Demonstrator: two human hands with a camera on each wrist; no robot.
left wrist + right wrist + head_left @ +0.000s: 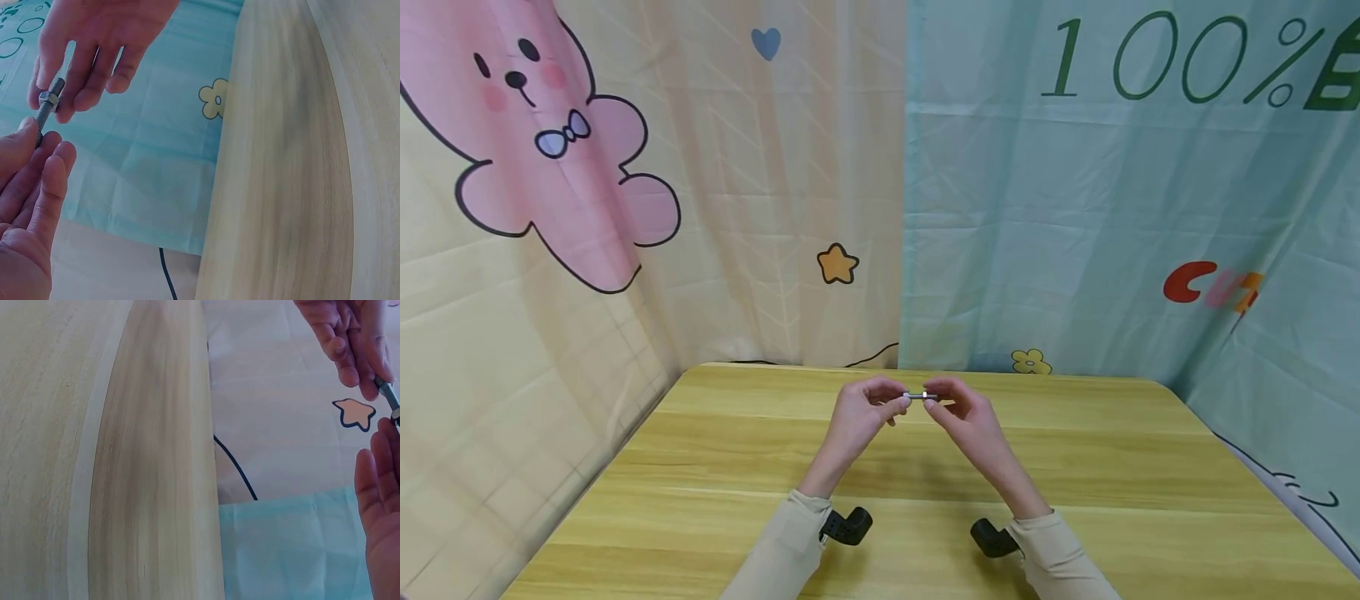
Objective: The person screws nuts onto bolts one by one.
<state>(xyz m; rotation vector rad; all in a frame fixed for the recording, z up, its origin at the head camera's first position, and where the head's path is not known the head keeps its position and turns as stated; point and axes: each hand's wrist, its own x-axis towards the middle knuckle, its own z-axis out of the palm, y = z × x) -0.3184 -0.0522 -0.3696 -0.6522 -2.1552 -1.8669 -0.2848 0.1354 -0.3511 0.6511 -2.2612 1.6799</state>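
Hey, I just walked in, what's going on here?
Someone is handling a small metal bolt with a nut on it, held up over a wooden table. The left hand pinches one end of the bolt, and the right hand has its fingertips at the nut. The nut sits partway along, with some thread showing beyond it.

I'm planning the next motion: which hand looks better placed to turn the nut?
Probably the right hand: its thumb and fingers are at the nut, while the left hand grips the bolt by the end away from it.
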